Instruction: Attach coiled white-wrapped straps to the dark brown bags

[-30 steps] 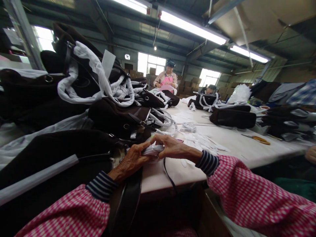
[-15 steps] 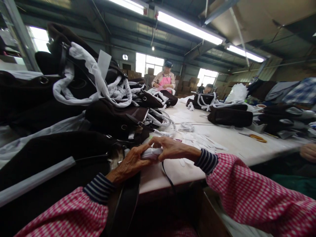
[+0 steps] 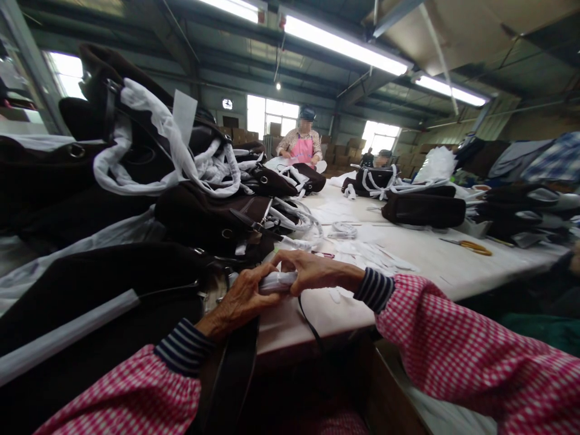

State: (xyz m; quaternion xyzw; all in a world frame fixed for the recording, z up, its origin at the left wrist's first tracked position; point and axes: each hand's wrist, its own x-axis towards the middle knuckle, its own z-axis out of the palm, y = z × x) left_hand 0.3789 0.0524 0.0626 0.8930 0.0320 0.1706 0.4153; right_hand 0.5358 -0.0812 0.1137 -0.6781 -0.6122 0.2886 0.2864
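My left hand closes its thumb and fingers on the near end of a white-wrapped bag strap. At its other end, my right hand pinches the same wrapping, fingers curled over the top. The strap lies just above the table edge, beside a dark brown bag with metal fittings. A thin black cord hangs below my right hand. A white wrapped tube lies across the dark bag on the left.
More dark bags with white-wrapped handles are piled on the left. White paper strips and yellow-handled scissors lie on the white table. Another dark bag sits farther back. A person in a pink apron works across the table.
Both hands keep their grip on the wrapped strap and have hardly moved. At the right edge, another person's hand is no longer plainly visible. The view has shifted slightly.
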